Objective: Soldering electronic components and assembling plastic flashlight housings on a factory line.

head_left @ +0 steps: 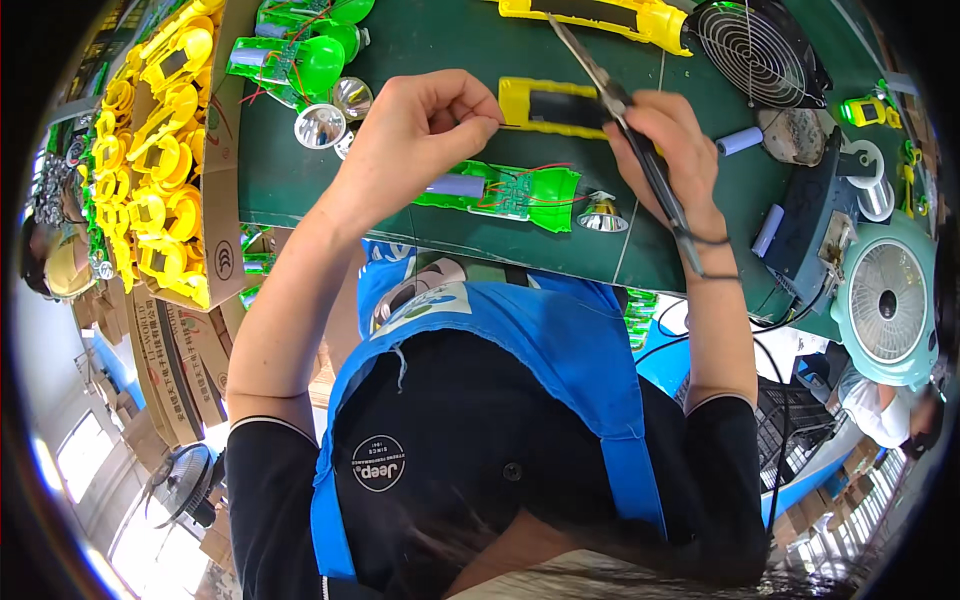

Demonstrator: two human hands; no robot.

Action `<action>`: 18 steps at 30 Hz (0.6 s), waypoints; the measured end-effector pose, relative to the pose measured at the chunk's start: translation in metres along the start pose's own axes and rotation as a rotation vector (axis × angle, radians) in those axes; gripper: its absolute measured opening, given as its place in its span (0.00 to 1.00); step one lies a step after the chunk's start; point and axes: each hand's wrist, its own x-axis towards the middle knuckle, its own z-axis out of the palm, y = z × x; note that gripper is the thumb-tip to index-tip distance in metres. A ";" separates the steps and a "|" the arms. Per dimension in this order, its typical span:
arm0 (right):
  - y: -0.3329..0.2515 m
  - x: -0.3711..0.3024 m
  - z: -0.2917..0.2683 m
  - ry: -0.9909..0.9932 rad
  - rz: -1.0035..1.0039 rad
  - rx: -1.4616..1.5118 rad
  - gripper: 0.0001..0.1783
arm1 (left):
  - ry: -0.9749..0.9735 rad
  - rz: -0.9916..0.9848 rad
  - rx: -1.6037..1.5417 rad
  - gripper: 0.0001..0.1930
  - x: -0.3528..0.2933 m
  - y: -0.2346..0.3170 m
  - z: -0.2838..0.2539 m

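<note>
A yellow plastic casing (515,103) with a black panel lies on the green work table. At its left end, my left hand (420,135) is closed in a pinch; whatever is between the fingertips is too small to make out. My right hand (665,145) is wrapped around a soldering iron (583,58), black-handled with a pointed metal end, slanting up and left over the casing's right end. Nearer me lies an open green flashlight body (550,195) with a circuit board, red wires and a purple battery cell (457,186). A silver reflector cup (601,213) sits to its right.
Green flashlight halves (318,65) and reflectors (320,127) are at left, beside a carton (222,180) of yellow casings. Another yellow casing (650,22) is at the far edge. A black fan (757,55), solder spool (873,185), dark blue box (800,235) and mint fan (887,300) stand right.
</note>
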 end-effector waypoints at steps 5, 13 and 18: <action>-0.029 -0.018 -0.032 0.160 0.333 0.370 0.18 | -0.045 0.366 0.360 0.03 0.023 0.002 -0.002; -0.016 -0.018 -0.047 0.058 1.055 0.809 0.10 | -0.147 0.654 0.784 0.04 0.046 -0.009 0.014; -0.018 -0.013 -0.042 -0.033 1.117 0.719 0.15 | -0.167 0.651 0.840 0.04 0.048 -0.009 0.014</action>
